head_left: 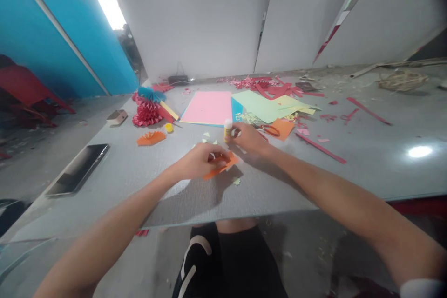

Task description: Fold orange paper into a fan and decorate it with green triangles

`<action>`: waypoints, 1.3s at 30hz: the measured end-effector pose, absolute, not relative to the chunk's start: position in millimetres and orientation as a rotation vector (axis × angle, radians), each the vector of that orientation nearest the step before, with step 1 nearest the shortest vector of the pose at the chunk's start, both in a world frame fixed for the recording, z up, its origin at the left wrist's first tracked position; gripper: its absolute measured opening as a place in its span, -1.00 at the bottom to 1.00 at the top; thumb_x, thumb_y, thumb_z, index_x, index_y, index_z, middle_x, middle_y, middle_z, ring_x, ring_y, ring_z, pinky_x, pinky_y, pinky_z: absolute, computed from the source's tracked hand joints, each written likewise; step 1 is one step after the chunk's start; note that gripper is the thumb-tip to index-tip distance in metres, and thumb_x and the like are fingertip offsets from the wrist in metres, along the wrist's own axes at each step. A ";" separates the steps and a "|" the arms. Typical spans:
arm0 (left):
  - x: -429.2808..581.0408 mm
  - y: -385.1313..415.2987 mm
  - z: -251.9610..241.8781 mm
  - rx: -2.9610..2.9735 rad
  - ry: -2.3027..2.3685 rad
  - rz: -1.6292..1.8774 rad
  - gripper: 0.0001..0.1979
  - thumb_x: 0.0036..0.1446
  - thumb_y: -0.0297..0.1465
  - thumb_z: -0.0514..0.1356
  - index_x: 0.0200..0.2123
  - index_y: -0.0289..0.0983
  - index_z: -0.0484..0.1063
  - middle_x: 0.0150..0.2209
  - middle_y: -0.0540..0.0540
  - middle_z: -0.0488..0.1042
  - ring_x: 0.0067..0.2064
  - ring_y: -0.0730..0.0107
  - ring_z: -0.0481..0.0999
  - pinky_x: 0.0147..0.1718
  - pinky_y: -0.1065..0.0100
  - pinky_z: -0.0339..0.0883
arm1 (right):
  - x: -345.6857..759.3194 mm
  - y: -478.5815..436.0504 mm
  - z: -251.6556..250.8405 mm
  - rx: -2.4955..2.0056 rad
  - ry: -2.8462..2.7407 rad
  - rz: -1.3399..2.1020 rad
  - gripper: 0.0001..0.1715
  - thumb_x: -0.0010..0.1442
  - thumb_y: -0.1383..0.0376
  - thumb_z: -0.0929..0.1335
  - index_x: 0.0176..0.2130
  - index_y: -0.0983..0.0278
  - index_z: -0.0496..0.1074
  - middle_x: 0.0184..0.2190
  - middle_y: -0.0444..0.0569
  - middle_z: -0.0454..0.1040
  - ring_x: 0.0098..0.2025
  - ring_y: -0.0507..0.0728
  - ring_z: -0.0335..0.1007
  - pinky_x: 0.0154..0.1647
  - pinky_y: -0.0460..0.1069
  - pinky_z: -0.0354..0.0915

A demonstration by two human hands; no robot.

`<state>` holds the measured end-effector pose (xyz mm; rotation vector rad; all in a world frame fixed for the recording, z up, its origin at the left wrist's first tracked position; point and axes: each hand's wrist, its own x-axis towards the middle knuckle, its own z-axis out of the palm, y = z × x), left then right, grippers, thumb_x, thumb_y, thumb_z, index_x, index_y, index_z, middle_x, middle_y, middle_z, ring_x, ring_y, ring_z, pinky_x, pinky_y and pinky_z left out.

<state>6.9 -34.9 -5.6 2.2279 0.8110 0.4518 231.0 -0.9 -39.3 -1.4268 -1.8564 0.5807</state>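
Observation:
My left hand [201,162] is closed on a folded piece of orange paper [228,164] just above the table. Between the fingers of my right hand [248,138] a glue stick [228,131] stands upright, its white end up and its cap off. A yellow cap [169,127] lies to the left on the table. Near it rests another orange paper piece [151,138], pleated like a fan. Small pale green scraps [236,180] lie around my left hand. Beyond my right hand are orange-handled scissors [270,130], partly hidden.
A stack of pink paper [207,106] and green sheets [260,106] lies behind my hands. Red pleated paper [148,112] and a small box [117,117] stand at left. A tablet-like dark device [79,170] lies near the left edge. Red strips [321,148] lie at right.

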 end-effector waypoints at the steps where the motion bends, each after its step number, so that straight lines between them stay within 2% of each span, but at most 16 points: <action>1: 7.1 -35.1 -7.7 2.237 0.764 0.432 -0.82 0.24 -0.41 0.23 -0.15 -0.19 0.63 -0.30 -0.05 0.66 -0.46 0.47 0.44 -0.50 0.42 0.28 | 231.8 -0.5 -38.4 -1.421 -1.831 0.565 -0.83 0.21 0.22 0.46 -0.20 0.24 0.49 -0.20 0.01 0.61 -0.23 0.16 0.50 -0.12 0.08 0.36; 4: 6.9 -31.7 -13.0 2.127 0.786 0.527 -0.78 0.26 -0.43 0.21 -0.05 -0.21 0.56 -0.35 -0.03 0.59 -0.50 0.49 0.46 -0.54 0.44 0.29 | 238.8 3.3 -32.0 -1.374 -1.703 0.559 -0.79 0.29 0.17 0.41 -0.15 0.25 0.44 -0.20 0.04 0.61 -0.18 0.19 0.53 -0.09 0.09 0.38; 7: 4.1 -22.7 -14.1 1.820 1.035 0.887 -0.63 0.28 -0.43 0.19 0.15 -0.21 0.35 -0.41 0.06 0.44 -0.57 0.50 0.48 -0.64 0.48 0.26 | 242.9 4.0 -23.2 -1.244 -1.558 0.689 -0.78 0.34 0.14 0.38 -0.16 0.24 0.40 -0.24 0.01 0.57 -0.21 0.16 0.53 -0.18 0.05 0.43; 9: 0.8 -15.7 -12.8 1.696 1.140 1.098 -0.65 0.30 -0.45 0.18 0.14 -0.21 0.32 -0.39 0.09 0.39 -0.58 0.54 0.48 -0.64 0.50 0.28 | 239.3 -2.1 -17.5 -1.145 -1.426 0.857 -0.76 0.37 0.10 0.36 -0.19 0.23 0.36 -0.30 -0.03 0.51 -0.29 0.12 0.52 -0.26 0.02 0.46; 12: -4.1 -7.8 -10.3 1.584 1.194 1.379 -0.76 0.33 -0.47 0.13 0.04 -0.20 0.35 -0.37 0.08 0.36 -0.60 0.59 0.46 -0.66 0.51 0.27 | 223.8 -22.7 -14.5 -0.987 -1.238 1.308 -0.74 0.39 0.10 0.34 -0.21 0.22 0.29 -0.40 -0.08 0.48 -0.40 0.11 0.55 -0.29 0.04 0.52; 15: -6.6 -4.2 -9.7 1.507 1.206 1.556 -0.78 0.35 -0.48 0.12 0.04 -0.17 0.32 -0.32 0.07 0.35 -0.59 0.59 0.48 -0.67 0.49 0.26 | 203.7 -46.6 -21.0 -0.858 -1.251 1.756 -0.77 0.41 0.13 0.33 -0.19 0.21 0.25 -0.40 -0.05 0.55 -0.40 0.14 0.60 -0.27 0.08 0.56; 17: -6.8 -3.7 -10.1 1.483 1.211 1.585 -0.78 0.36 -0.47 0.13 0.04 -0.16 0.29 -0.31 0.07 0.35 -0.59 0.58 0.48 -0.66 0.47 0.27 | 194.9 -54.9 -26.8 -0.931 -1.307 1.890 -0.79 0.42 0.16 0.33 -0.18 0.20 0.22 -0.41 -0.02 0.59 -0.37 0.15 0.63 -0.23 0.08 0.57; 19: -6.3 -4.5 -10.0 1.504 1.200 1.551 -0.78 0.35 -0.47 0.13 0.03 -0.16 0.29 -0.33 0.07 0.34 -0.60 0.56 0.47 -0.67 0.46 0.25 | 194.5 -52.0 -29.0 -1.128 -1.348 1.805 -0.84 0.47 0.21 0.29 -0.18 0.20 0.22 -0.43 0.00 0.61 -0.38 0.13 0.63 -0.23 0.03 0.56; 23: -4.7 -11.7 -6.5 1.677 1.199 1.359 -0.79 0.33 -0.45 0.15 0.02 -0.20 0.36 -0.41 0.08 0.36 -0.58 0.53 0.46 -0.62 0.46 0.26 | 220.0 -20.2 -20.4 -1.491 -1.407 1.413 -0.88 0.46 0.27 0.29 -0.16 0.19 0.21 -0.53 -0.05 0.56 -0.50 0.13 0.56 -0.43 -0.01 0.47; 27: -1.3 -22.9 -5.5 2.009 1.029 0.875 -0.76 0.28 -0.43 0.20 0.01 -0.26 0.48 -0.51 0.07 0.41 -0.54 0.50 0.42 -0.53 0.45 0.24 | 252.5 3.8 -7.6 -1.614 -1.509 0.908 -0.85 0.40 0.21 0.35 -0.14 0.21 0.30 -0.48 -0.02 0.57 -0.52 0.13 0.53 -0.53 -0.02 0.39; 30: 4.2 -26.7 -13.4 2.329 0.914 0.542 -0.79 0.23 -0.48 0.21 -0.09 -0.25 0.58 -0.51 0.05 0.46 -0.49 0.48 0.39 -0.45 0.42 0.19 | 262.5 2.5 -0.4 -1.532 -1.582 0.654 -0.75 0.32 0.17 0.43 -0.06 0.21 0.40 -0.47 -0.08 0.57 -0.59 0.06 0.44 -0.58 -0.05 0.30; 31: 6.1 -26.7 -17.2 2.421 0.916 0.491 -0.80 0.22 -0.50 0.21 -0.13 -0.25 0.60 -0.50 0.03 0.48 -0.48 0.47 0.39 -0.43 0.41 0.18 | 263.2 0.0 1.7 -1.475 -1.572 0.636 -0.73 0.29 0.16 0.46 -0.07 0.21 0.43 -0.50 -0.12 0.54 -0.62 0.04 0.39 -0.59 -0.06 0.28; 33: 9.2 -25.2 -24.4 2.533 0.890 0.463 -0.79 0.22 -0.52 0.21 -0.15 -0.25 0.62 -0.39 -0.03 0.55 -0.40 0.44 0.44 -0.37 0.39 0.21 | 262.2 -5.4 5.8 -1.343 -1.519 0.669 -0.74 0.23 0.14 0.50 -0.21 0.23 0.45 -0.58 -0.17 0.45 -0.65 -0.01 0.28 -0.62 -0.08 0.20; 36: 10.5 -22.5 -30.1 2.631 0.861 0.466 -0.79 0.27 -0.49 0.20 -0.14 -0.24 0.64 -0.25 -0.10 0.57 -0.31 0.39 0.49 -0.31 0.38 0.26 | 257.4 -11.9 10.7 -1.111 -1.421 0.858 -0.62 0.15 0.13 0.56 -0.43 0.24 0.38 -0.63 -0.22 0.29 -0.63 -0.06 0.11 -0.65 -0.10 0.08; 39: 8.9 -21.5 -29.5 2.736 0.919 0.373 -0.80 0.30 -0.43 0.20 -0.17 -0.23 0.66 -0.29 -0.11 0.56 -0.30 0.32 0.50 -0.31 0.35 0.25 | 249.6 -17.5 12.5 -0.976 -1.284 1.125 -0.53 0.11 0.01 0.59 -0.38 0.23 0.38 -0.54 -0.20 0.32 -0.60 -0.06 0.17 -0.66 -0.11 0.12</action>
